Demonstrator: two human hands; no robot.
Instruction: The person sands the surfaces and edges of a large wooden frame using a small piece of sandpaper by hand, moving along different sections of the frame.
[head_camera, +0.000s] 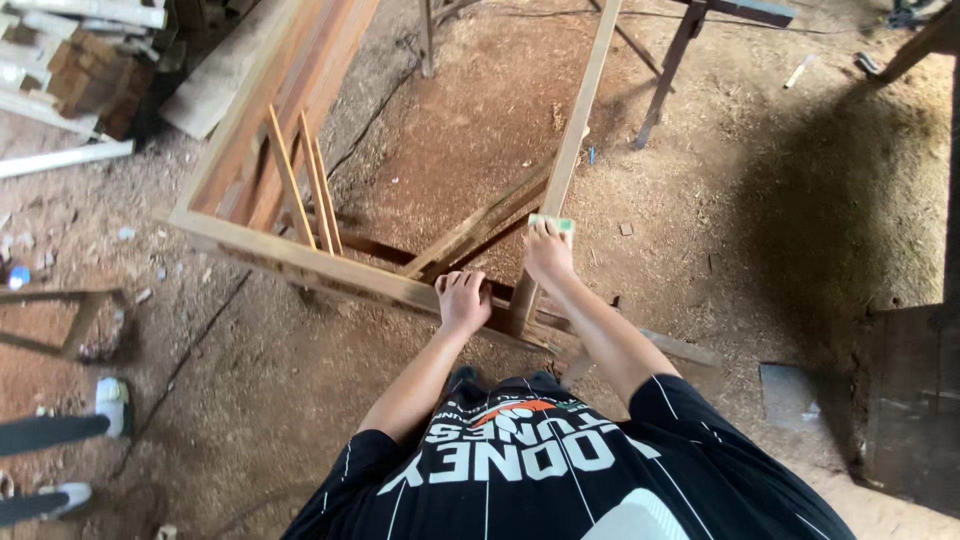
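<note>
1. The person stands over a large rectangular frame of pale brown timber (300, 262) that lies on stands above a floor thick with reddish sawdust (480, 110).
2. The left hand (463, 300) is curled down over the frame's near rail, fingers wrapped on the wood, gripping it and nothing loose.
3. The right hand (548, 252) is pressed flat on a long upright bar of the same timber (572, 140), which runs from the near rail away to the far side; under its fingers is a small pale green and white block or folded pad (553, 224). It may be sanding paper, though at this size I cannot be sure.
4. The pad sits at the near end of the bar, close to the joint with the rail, so most of the bar's length lies beyond the hand.
5. The frame looks already joined: rails, bar and a diagonal brace (480, 225) are in place, and three thin slats (310, 185) lean inside it on the left.
6. I would judge the surface work on this bar barely under way.
7. At the far left edge stand another person's legs in white shoes (112, 400), well apart from the frame.
</note>
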